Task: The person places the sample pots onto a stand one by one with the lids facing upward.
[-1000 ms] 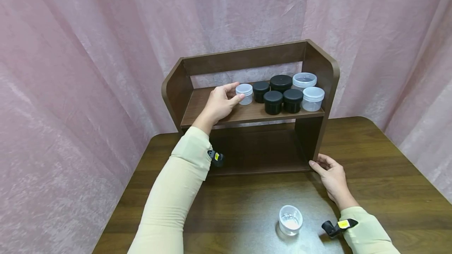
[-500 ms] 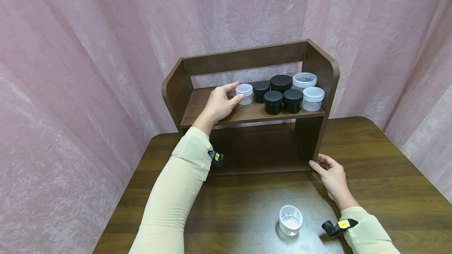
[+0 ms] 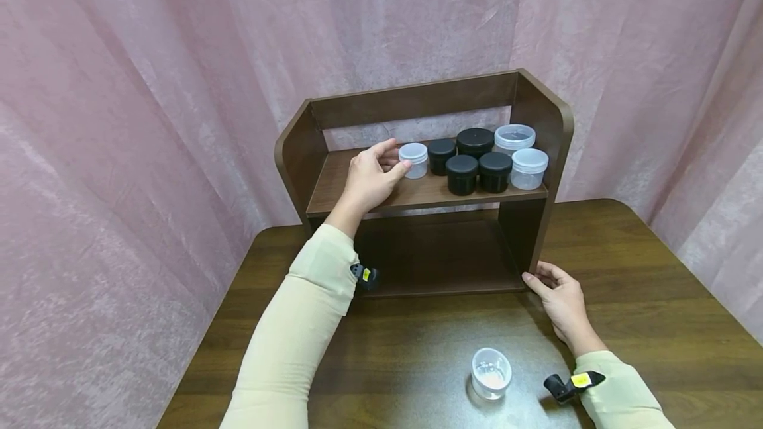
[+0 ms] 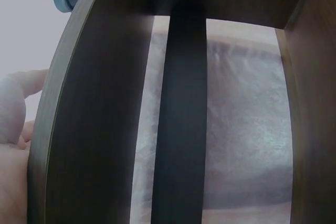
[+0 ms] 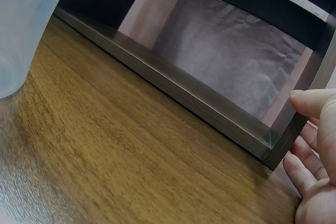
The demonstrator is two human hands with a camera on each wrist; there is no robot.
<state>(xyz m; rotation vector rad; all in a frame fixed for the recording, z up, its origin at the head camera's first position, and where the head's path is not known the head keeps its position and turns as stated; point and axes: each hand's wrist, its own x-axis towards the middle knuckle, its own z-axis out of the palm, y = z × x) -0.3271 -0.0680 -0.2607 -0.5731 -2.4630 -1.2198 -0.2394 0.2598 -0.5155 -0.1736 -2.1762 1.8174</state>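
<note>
On the shelf's upper board, my left hand is at the left side of a small clear jar with a whitish lid. The thumb overlaps the jar's lower left, and the index finger is straightened just off its edge. My right hand holds the lower front corner of the brown shelf, thumb on the front edge and fingers along the outer side. In the left wrist view, the left hand shows beyond the board's edge, partly hidden by it.
Several black-lidded jars stand right of the small jar. Two larger clear jars, one in front, are by the right panel. A clear open cup stands on the wooden table. Pink curtains hang behind.
My left index finger has drawn slightly back from the small clear jar, loosening around it. The jar stays where it stood on the board. My right hand has not moved.
</note>
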